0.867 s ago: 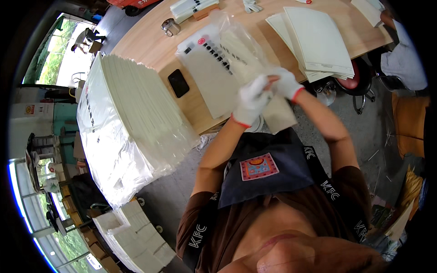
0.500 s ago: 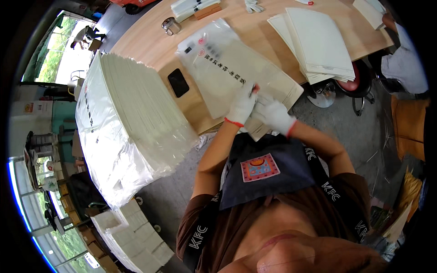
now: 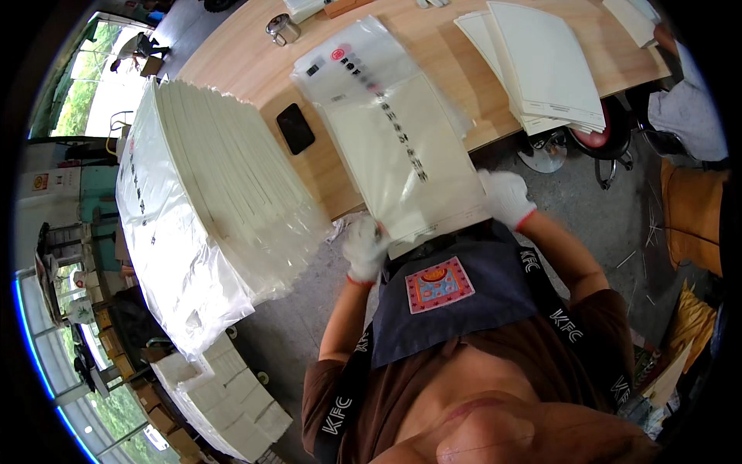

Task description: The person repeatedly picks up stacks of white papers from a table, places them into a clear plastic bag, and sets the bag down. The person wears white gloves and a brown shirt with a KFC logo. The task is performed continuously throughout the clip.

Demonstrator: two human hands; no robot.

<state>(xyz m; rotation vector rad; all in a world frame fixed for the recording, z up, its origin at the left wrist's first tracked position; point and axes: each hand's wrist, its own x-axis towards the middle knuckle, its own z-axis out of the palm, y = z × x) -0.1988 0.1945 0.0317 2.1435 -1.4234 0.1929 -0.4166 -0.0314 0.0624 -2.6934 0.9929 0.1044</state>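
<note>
Where a paper-filled clear plastic bag (image 3: 398,158) overhangs the surface (image 3: 442,54), the left hand (image 3: 365,246) and right hand (image 3: 507,198) (both white-gloved) flank its near end, grips too blurred to tell.

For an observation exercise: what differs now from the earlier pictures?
The left hand moved left and the right hand right, parting; the near end of the bagged sheets swung toward the person. Grips are unclear. The smartphone and metal mug stayed put.

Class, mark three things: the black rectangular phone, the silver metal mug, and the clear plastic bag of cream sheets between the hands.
Black rectangular phone (image 3: 296,129), head view: middle of its dark face.
Silver metal mug (image 3: 285,30), head view: its body.
Clear plastic bag (image 3: 396,161), head view: upper side.
</note>
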